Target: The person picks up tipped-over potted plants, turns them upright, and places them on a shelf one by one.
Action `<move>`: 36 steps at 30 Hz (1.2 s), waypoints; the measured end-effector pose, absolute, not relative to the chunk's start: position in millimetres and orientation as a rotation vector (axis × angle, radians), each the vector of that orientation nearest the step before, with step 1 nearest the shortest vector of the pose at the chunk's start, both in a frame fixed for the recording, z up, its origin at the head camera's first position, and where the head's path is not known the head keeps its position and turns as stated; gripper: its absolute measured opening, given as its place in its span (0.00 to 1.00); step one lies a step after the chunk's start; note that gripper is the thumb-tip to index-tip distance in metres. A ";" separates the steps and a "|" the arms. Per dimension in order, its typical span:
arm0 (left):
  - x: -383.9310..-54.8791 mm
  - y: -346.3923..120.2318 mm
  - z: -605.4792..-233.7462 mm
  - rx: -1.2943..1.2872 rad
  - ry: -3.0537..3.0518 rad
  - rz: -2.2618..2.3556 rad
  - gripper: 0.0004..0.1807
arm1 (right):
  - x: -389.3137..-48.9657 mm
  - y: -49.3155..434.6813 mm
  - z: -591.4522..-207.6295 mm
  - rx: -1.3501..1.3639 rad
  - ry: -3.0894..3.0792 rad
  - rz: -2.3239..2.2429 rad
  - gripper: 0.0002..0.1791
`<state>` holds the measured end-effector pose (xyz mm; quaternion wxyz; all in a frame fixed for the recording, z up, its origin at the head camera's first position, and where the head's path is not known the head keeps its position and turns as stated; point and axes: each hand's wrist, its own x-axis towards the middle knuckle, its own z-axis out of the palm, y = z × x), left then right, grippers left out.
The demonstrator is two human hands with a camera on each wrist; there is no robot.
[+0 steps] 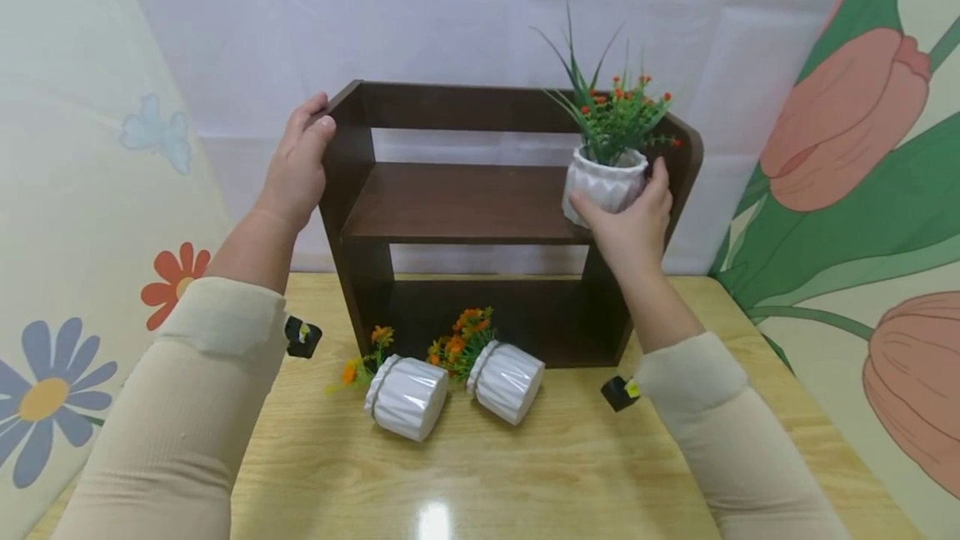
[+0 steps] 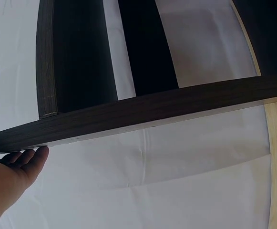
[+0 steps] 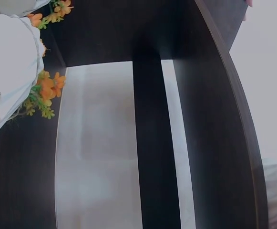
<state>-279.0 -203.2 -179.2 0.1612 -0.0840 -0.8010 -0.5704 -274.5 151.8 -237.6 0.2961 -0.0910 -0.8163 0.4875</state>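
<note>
Beige sleeves run along both forearms nearest the head camera, over a pale wood-grain table. Two white fluted pots lie tipped on it: the left fallen pot and, just beside it, the right fallen pot, each with its base toward the lower right and orange flowers spilling from the mouth. Small black blocks show near each wrist.

Beyond them stands a dark brown shelf, upright. The left hand has its fingers extended, the tips touching the outside of the left side panel; it is not wrapped round anything. The right hand grips the upright pot, thumb on the front and fingers round the right side, the spread only as wide as the pot. That pot, with grass blades and red-dotted greenery, is at the right end of the middle board; whether it bears its weight there I cannot tell.

White cloth hangs behind, between flower-painted walls.
</note>
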 end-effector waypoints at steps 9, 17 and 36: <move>-278.6 -202.4 -177.7 -0.241 -2.287 -1.616 0.30 | -260.8 154.3 -240.0 -0.158 -2.145 1.327 0.64; -280.0 -202.3 -177.8 -0.236 -2.277 -1.640 0.30 | -245.3 154.8 -242.4 -0.085 -2.140 1.358 0.62; -279.9 -202.6 -178.8 -0.225 -2.285 -1.636 0.30 | -210.8 143.9 -272.9 0.054 -2.277 1.451 0.61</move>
